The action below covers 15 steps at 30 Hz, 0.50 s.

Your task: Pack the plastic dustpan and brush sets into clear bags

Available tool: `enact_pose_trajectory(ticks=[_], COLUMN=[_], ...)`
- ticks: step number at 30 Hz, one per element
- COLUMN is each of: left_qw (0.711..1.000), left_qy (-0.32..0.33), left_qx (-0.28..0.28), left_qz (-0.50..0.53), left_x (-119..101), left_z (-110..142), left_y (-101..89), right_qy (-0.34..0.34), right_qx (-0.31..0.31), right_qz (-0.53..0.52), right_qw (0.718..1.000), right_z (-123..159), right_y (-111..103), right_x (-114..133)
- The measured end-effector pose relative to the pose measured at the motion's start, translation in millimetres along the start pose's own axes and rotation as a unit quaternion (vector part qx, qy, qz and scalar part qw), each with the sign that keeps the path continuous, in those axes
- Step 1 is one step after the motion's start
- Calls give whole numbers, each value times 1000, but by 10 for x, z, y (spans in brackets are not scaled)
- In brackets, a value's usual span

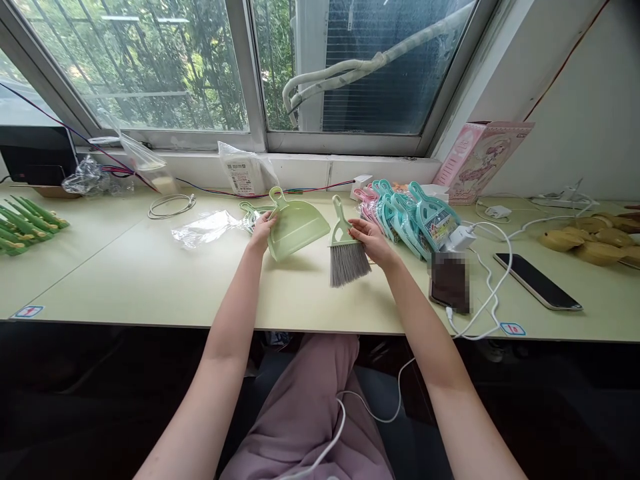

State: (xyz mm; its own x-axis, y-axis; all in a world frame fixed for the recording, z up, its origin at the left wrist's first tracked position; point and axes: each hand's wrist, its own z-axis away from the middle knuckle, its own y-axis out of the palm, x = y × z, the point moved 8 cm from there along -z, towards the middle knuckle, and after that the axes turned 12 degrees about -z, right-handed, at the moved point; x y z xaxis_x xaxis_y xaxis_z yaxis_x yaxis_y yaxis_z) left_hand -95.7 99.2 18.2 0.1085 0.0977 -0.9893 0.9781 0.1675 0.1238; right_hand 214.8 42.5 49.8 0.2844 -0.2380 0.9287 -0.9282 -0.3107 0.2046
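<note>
A light green dustpan [298,227] is tilted above the table, its handle upward. My left hand [262,231] is closed on its left edge. To its right, a small hand brush [346,248] with a green handle and grey bristles points bristles down. My right hand [371,239] grips the brush at the right side of its head. Dustpan and brush are apart, with a narrow gap between them. Behind my left hand lie a clear plastic wrapper [206,230] and another green handle [250,215], partly hidden.
Wrapped blue and pink dustpan sets [417,217] are piled right of the brush. Two phones, one dark [537,281], lie farther right among white charging cables [493,293]. A pink box [483,160] stands by the window. Green items [30,225] lie at the far left.
</note>
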Motion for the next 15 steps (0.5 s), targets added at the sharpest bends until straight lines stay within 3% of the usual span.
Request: enact_pose_trajectory(ticks=[3,8,11,15], left_qw=[999,970,966,965], left_qy=[-24,7,34,61], left_qx=[29,222,239,233], left_qz=[-37,-94,-95,-101], left_x=[76,123,131,124], left_z=[88,455,592,648], left_y=[243,996,1220,1313], right_qy=[-13,-94,-121,-119], right_qx=[1,-104,-163,-180], right_qz=[3,94,204,363], right_qw=[1000,986,958,906], right_z=[27,37,88,137], right_y=[137,80,28,69], right_x=[5,42,99,173])
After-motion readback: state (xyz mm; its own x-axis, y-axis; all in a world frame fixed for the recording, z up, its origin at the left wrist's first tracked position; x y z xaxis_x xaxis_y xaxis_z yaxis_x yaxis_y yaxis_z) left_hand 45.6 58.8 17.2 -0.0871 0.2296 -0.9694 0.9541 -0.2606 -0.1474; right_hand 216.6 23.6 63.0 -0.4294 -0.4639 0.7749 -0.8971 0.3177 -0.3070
